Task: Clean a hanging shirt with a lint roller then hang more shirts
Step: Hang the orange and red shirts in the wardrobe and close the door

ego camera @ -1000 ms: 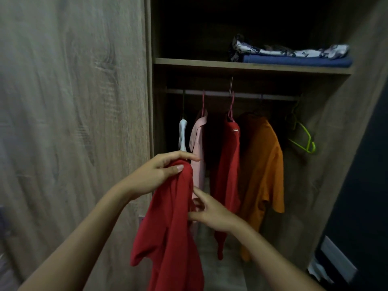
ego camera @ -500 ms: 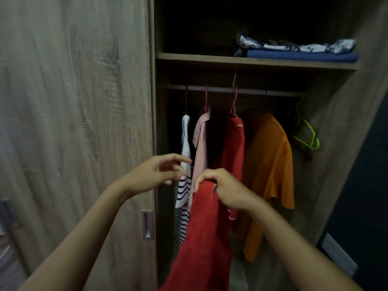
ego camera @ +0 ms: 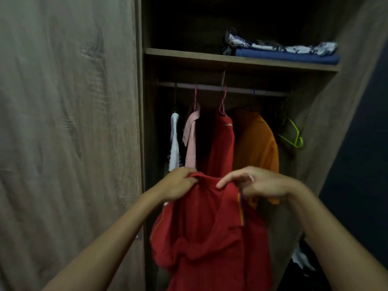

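A loose red shirt [ego camera: 210, 227] with a striped trim hangs in front of the open wardrobe, held up by its top edge. My left hand [ego camera: 178, 185] grips its left shoulder. My right hand [ego camera: 256, 183] pinches the right side near the trim. Behind it, several shirts hang from the rail [ego camera: 210, 87]: a white striped one [ego camera: 174, 141], a pink one [ego camera: 191, 139], another red one [ego camera: 224, 143] and an orange one [ego camera: 258, 141]. An empty green hanger [ego camera: 292, 133] hangs at the rail's right end. No lint roller is in view.
A shelf [ego camera: 189, 53] above the rail carries folded blue and patterned cloth [ego camera: 283, 52]. The wooden wardrobe door [ego camera: 69, 122] fills the left. The right wardrobe wall [ego camera: 327, 127] slants close by. Loose clothes [ego camera: 302, 259] lie low at the right.
My left hand, which had let go half a second ago, now grips the red shirt again. Both hands have spread its top edge apart and raised it.
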The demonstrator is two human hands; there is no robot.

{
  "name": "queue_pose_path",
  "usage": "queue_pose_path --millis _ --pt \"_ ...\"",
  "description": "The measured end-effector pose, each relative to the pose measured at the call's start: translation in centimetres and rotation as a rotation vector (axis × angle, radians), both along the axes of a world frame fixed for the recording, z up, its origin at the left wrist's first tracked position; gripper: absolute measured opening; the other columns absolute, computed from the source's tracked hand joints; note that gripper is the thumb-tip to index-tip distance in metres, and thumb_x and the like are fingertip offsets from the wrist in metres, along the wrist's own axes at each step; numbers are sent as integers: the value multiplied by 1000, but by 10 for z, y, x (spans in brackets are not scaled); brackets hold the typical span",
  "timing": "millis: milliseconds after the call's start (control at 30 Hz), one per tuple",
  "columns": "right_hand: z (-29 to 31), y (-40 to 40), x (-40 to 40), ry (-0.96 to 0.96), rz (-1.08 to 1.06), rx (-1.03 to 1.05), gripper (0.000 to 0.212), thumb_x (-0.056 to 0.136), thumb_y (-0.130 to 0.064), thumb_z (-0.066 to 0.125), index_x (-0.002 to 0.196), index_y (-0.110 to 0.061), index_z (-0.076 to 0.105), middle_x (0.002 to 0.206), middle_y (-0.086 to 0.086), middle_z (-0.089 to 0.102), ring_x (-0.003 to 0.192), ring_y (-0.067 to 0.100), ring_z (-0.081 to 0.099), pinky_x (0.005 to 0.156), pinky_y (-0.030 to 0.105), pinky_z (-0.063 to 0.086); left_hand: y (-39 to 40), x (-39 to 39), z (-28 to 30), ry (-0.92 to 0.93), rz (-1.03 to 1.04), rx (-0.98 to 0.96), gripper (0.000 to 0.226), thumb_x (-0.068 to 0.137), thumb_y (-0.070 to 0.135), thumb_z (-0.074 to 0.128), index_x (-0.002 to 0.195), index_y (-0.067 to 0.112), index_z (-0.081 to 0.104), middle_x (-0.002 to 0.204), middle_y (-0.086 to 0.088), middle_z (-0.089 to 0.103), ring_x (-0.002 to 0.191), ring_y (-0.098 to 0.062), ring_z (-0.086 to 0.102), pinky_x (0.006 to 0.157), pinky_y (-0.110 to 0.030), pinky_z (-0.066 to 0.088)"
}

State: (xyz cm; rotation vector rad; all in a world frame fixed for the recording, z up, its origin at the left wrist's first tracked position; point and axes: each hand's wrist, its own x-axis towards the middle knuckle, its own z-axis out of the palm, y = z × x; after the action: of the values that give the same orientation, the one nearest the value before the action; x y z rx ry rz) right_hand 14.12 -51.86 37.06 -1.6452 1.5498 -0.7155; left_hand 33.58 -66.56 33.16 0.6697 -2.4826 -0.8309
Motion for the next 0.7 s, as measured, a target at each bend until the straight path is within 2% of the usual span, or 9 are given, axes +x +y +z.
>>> queue_pose_path --millis 67,100,200,267,367,433,567,633,700 --pt "-14 -3 13 -26 -79 -59 29 82 1 56 107 -9 65 74 -15 65 66 -4 56 62 11 43 8 -14 8 -3 21 -106 18 92 17 49 86 13 66 94 -5 69 92 -20 62 77 -27 45" --pt "-22 -7 21 82 -167 -164 17 84 -7 63 100 -14 62 67 -15 59 59 -4 51 58 12 40 9 -20 11 4 28 -158 17 91 17 50 89 12 67 96 -8 70 94 -23 63 80 -30 46" --pt "-39 -20 18 411 -470 -501 29 81 -16 72 89 -22 45 66 -7 54 53 2 46 53 18 35 2 -24 14 57 69 -267 17 83 12 56 96 15 68 94 -7 72 93 -24 65 79 -32 49" --pt "-29 -15 5 381 -644 -661 32 80 -4 67 94 -24 46 71 -5 58 57 0 52 52 16 36 -7 -15 14 78 64 -339 23 78 6 60 96 18 67 88 0 70 88 -20 66 73 -26 46" --pt "-10 -2 -15 294 -865 -801 37 79 0 65 101 -27 52 80 -4 63 65 2 58 55 7 39 -23 -3 5 92 76 -380 17 84 13 64 100 17 70 94 1 72 88 -17 67 78 -30 50" --pt "-10 -1 -19 324 -884 -777 28 81 -3 67 96 -25 59 79 -6 63 65 -3 59 56 4 39 -24 0 -4 136 88 -342 17 91 20 60 104 16 71 97 0 73 91 -14 67 79 -28 48" --pt "-33 -9 -23 354 -871 -607 15 84 -14 71 82 -28 66 74 -14 61 61 -7 54 55 2 37 -12 -12 -19 265 138 -237 21 97 26 51 98 15 69 92 0 72 88 -12 64 68 -14 37" --pt "-37 -7 -29 334 -919 -599 12 84 -17 72 83 -29 68 78 -12 64 65 -7 53 56 2 37 -4 -21 -21 344 169 -190 24 98 29 50 96 15 70 87 3 71 84 -8 63 68 -6 37" --pt "-41 -2 -34 288 -935 -570 11 85 -16 70 88 -26 71 80 -13 64 69 -8 53 57 1 37 3 -33 -20 434 202 -153 24 97 30 52 96 15 71 85 6 70 82 -4 62 71 -9 40"
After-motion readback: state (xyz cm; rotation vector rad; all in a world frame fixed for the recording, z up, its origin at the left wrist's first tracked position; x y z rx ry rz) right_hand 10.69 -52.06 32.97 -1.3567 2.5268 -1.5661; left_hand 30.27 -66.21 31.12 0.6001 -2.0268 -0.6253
